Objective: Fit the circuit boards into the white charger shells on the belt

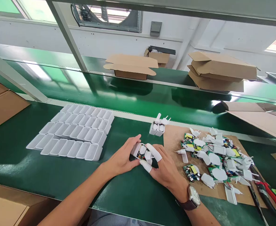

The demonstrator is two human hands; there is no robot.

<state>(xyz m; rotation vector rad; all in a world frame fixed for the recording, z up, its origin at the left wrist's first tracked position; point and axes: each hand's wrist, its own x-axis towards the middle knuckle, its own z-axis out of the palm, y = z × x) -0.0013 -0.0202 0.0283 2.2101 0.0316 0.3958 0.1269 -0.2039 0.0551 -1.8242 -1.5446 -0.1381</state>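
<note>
My left hand (125,157) grips a white plastic case (135,150) by its sides, low over the green bench. From the right, my right hand (163,168), with white finger cots on thumb and forefinger, pinches a circuit board with a white plug part (147,155) at the mouth of the case. The board is partly inside; fingers hide the rest. Beyond my hands stand two filled white cases (157,128) with plug parts on top. On the left lie rows of open white cases (74,133).
A cardboard sheet (173,141) on the right carries a heap of circuit boards with white plugs (216,160). Red-handled pliers (273,194) lie at its right edge. Behind runs a green conveyor belt (128,100), with flat cardboard boxes (222,70) on the ledge past it.
</note>
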